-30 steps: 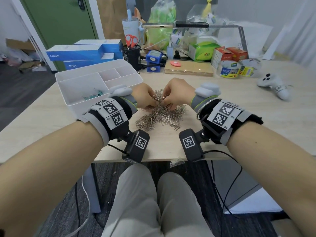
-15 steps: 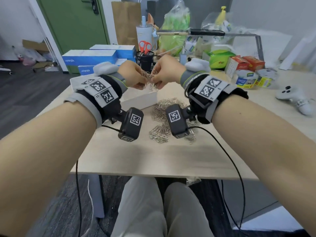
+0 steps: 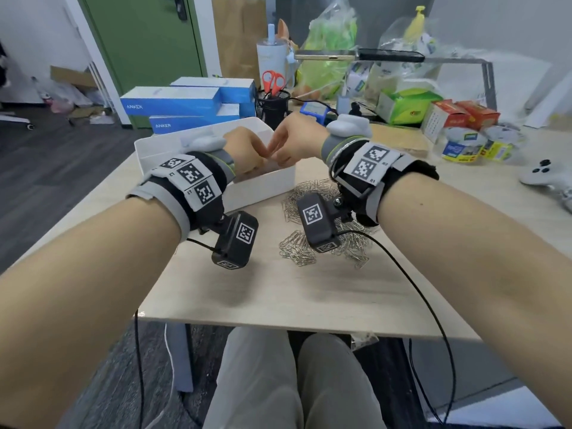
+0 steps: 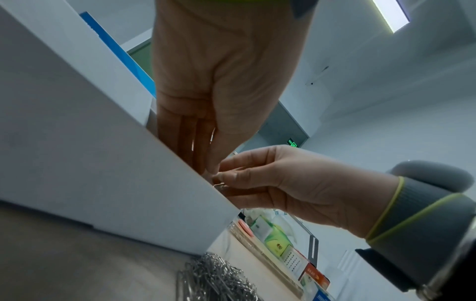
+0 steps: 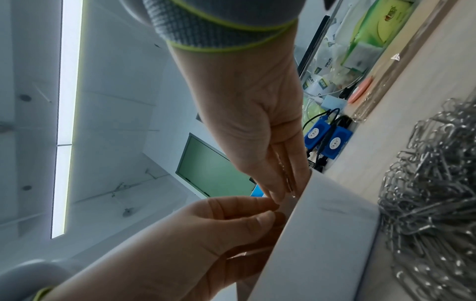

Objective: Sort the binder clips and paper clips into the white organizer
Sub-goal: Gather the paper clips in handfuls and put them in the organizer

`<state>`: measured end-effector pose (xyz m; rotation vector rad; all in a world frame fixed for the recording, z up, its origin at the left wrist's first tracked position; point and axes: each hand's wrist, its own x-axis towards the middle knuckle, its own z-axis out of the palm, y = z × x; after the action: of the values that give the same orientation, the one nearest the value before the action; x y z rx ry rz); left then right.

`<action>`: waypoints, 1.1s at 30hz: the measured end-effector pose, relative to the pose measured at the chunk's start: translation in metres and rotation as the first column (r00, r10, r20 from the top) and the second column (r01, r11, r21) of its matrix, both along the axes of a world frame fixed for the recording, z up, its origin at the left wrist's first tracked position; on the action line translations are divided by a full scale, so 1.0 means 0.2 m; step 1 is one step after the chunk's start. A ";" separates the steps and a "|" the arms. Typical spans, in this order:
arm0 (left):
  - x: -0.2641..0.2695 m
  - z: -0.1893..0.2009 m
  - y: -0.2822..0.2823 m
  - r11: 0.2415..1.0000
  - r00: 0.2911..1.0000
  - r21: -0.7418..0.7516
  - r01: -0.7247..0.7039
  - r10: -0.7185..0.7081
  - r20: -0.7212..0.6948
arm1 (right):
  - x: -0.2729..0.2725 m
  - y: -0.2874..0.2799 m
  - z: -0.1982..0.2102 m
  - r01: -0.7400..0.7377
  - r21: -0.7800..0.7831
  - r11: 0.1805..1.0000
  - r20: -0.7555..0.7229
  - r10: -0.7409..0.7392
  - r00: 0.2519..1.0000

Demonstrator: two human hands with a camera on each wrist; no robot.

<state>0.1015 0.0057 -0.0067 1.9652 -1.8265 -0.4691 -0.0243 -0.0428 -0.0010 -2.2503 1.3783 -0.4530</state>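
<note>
The white organizer (image 3: 257, 187) stands at the left of the table, its front wall close in the left wrist view (image 4: 103, 163). Right of it lies a heap of silver paper clips (image 3: 297, 249), also in the right wrist view (image 5: 432, 213). Both hands are over the organizer's near right compartment, fingertips together and pointing down inside it. My left hand (image 3: 264, 153) pinches paper clips between thumb and fingers (image 4: 203, 158). My right hand (image 3: 277, 150) pinches paper clips too, one showing at its fingertips (image 4: 224, 179). The compartment floor is hidden. No binder clips show.
Blue boxes (image 3: 173, 103) and a black mesh cup with red scissors (image 3: 272, 103) stand behind the organizer. Tape rolls (image 3: 464, 147) and a white controller (image 3: 544, 178) lie at the right. Bare tabletop runs from the heap to the front edge (image 3: 278, 323).
Both hands took clips from the heap, lifted them, then moved left and back over the organizer and lowered into it.
</note>
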 end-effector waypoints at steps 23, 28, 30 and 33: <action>-0.33 -0.12 0.21 0.830 0.711 0.525 0.188 -0.483 0.510 | -0.54 0.37 -0.03 0.093 0.296 0.951 -0.377 0.027 0.926; -0.36 -0.13 0.20 0.858 0.783 0.459 0.231 -0.444 0.436 | -0.55 0.42 -0.15 0.084 0.316 0.945 -0.373 0.042 0.927; -0.37 -0.14 0.20 0.874 0.818 0.422 0.240 -0.416 0.397 | -0.52 0.41 -0.16 0.069 0.225 0.972 -0.376 0.021 0.926; -0.39 -0.15 0.19 0.927 0.839 0.304 0.222 -0.340 0.424 | -0.50 0.39 -0.18 0.056 0.161 0.985 -0.356 0.006 0.934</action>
<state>0.0232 0.0447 -0.0373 2.1109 -2.4974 -0.3304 -0.1242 0.0355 -0.0363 -2.2488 1.5549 0.0724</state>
